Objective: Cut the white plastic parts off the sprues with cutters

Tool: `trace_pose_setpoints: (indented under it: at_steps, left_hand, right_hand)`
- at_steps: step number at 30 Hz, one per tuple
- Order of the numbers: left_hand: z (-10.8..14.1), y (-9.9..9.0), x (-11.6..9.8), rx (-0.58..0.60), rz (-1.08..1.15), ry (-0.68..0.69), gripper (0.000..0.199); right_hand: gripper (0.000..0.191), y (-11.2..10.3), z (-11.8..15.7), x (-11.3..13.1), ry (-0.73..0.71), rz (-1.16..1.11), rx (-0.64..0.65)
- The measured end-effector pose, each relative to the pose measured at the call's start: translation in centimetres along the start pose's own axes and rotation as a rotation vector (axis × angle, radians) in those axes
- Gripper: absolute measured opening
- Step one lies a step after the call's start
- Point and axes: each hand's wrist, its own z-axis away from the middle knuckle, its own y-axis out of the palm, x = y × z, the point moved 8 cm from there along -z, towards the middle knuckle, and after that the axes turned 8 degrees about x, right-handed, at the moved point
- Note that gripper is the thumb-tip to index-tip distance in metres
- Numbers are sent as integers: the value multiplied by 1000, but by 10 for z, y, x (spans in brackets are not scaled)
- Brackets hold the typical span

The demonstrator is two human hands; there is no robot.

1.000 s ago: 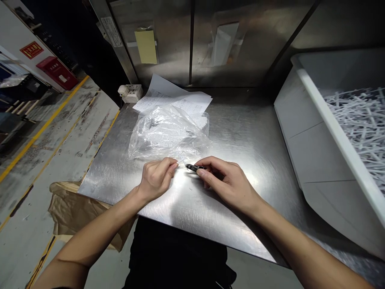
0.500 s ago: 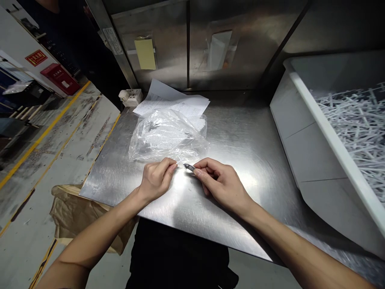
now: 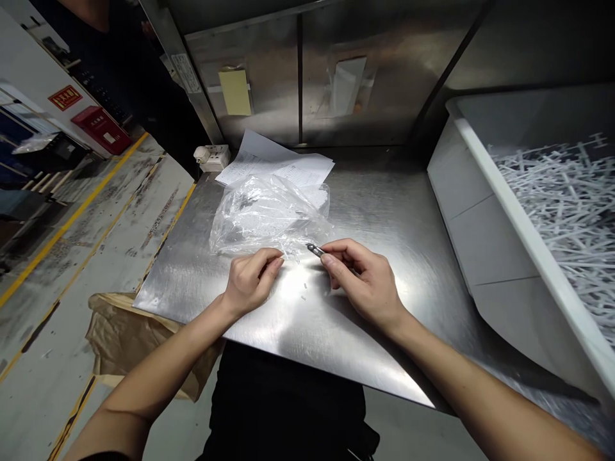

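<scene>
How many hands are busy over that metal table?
2. The left hand is at the near edge of the clear plastic bag; the right hand, apart from it, holds a small dark tool. No other hand shows over the metal table.

Metal table (image 3: pixel 389 205) with papers (image 3: pixel 253 153), clear plastic bag (image 3: pixel 266 214), power socket (image 3: pixel 217 158), grey bin (image 3: pixel 461 186), white bits (image 3: pixel 303 297)
</scene>
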Motion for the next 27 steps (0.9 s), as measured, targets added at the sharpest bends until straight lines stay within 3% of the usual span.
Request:
trace_pose_setpoints:
  at_steps: [6,11,14,17,19,21,23,27]
  left_hand:
    - [8,-23,-22,-148,-177,158,8]
    - [61,-60,-25,-175,-448,174,18]
    - [114,-109,-2,-250,-621,-12,11]
    - [179,-169,30,-332,-766,-372,18]
    - [221,-199,46,-310,-833,-604,26]
    - [254,-214,56,-205,-895,-772,31]
    - [273,-221,56,-148,-961,-835,33]
    - [262,-226,38,-256,-1022,-719,30]
  right_hand:
    - [27,-3,-2,-2,-12,-94,-45]
    - [24,-3,-2,1,-13,-139,-68]
    - [20,-4,-1,2,-42,-165,-87]
    - [18,-5,-1,0,-53,-169,-109]
    - [19,-6,-1,-1,-51,-175,-127]
    - [20,-7,-1,-2,-58,-188,-142]
    - [22,-8,-2,-2,-70,-193,-150]
    - [26,-10,-9,-4,-92,-195,-154]
